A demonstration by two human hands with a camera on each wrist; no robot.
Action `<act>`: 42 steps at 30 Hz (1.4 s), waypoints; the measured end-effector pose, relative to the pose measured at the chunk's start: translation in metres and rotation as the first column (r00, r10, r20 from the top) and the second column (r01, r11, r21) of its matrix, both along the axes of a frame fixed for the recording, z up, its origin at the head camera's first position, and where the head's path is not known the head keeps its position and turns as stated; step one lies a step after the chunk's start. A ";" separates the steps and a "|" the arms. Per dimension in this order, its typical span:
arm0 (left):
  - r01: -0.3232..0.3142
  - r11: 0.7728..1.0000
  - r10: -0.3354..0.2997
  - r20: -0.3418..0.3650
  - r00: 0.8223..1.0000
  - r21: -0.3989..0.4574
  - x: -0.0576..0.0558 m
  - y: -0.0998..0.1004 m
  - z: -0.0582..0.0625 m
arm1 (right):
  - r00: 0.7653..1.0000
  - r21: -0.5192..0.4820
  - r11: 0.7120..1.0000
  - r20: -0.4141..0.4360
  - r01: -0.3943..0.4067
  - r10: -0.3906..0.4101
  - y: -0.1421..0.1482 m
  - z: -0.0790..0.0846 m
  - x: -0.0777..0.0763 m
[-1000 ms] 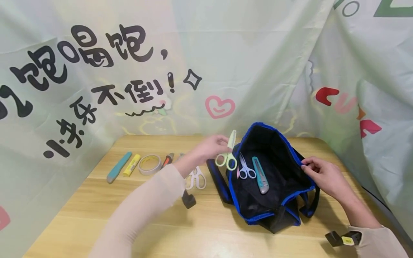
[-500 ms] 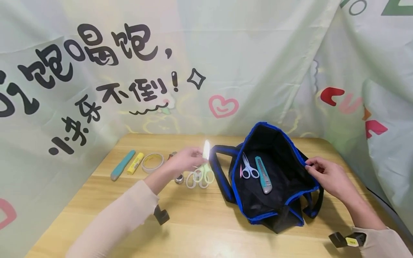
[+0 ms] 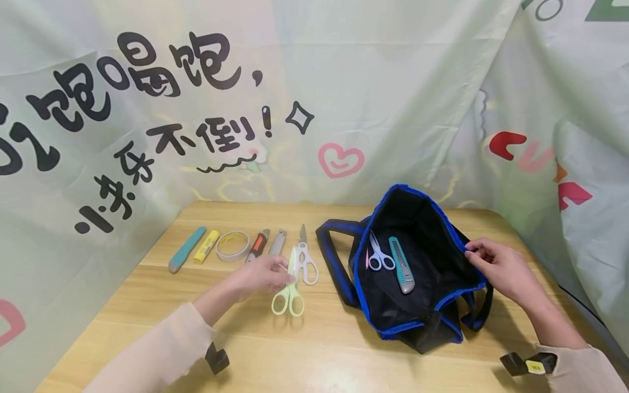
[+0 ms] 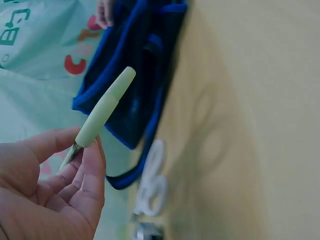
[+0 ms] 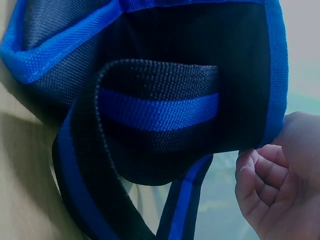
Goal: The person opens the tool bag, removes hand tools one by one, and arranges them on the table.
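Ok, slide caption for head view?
Left hand holds light green scissors above the table; right hand grips an open black bag by its blue rim.

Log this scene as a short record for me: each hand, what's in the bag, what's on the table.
Left hand: pinches pale green scissors above the table
Right hand: holds the bag by its rim
Bag: black, blue-edged, open
In bag: light-handled scissors, teal cutter, pink item
Row on table, picture left to right: teal tool, yellow stick, tape roll, dark cutter, silver tool, white-handled scissors
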State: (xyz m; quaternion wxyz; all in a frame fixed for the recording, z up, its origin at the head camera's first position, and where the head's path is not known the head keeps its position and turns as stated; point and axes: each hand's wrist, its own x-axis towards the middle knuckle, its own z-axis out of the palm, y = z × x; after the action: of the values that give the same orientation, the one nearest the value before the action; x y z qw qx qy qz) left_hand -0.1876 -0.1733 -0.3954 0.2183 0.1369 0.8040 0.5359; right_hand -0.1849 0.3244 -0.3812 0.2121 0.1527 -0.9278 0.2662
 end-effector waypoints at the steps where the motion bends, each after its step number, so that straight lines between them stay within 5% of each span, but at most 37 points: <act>1: 0.003 1.000 -0.003 0.008 1.000 -0.002 0.002 -0.001 -0.004 | 1.000 0.000 1.000 -0.002 0.001 -0.001 0.000 0.000 0.000; 11: 0.034 0.999 -0.031 0.071 0.997 -0.042 0.026 -0.007 -0.038 | 1.000 0.008 1.000 -0.008 0.002 -0.002 0.000 0.000 0.000; 21: 0.010 0.996 -0.007 0.032 0.999 -0.090 0.031 0.002 -0.043 | 1.000 0.000 1.000 0.009 0.008 -0.008 -0.001 -0.002 0.001; 31: 0.002 0.968 -0.035 -0.123 0.992 -0.252 0.030 0.012 -0.045 | 1.000 0.002 1.000 0.003 0.001 -0.001 -0.002 0.000 -0.001; 42: 0.019 0.966 -0.058 -0.146 0.988 -0.257 0.031 0.011 -0.043 | 1.000 -0.008 1.000 -0.010 0.002 -0.003 -0.004 -0.001 -0.001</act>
State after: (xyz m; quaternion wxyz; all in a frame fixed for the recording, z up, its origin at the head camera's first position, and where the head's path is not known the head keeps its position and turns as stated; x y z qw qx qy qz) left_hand -0.1570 -0.1625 -0.4385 0.1823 0.1638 0.8777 0.4117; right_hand -0.1860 0.3208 -0.3821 0.2177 0.1521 -0.9259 0.2686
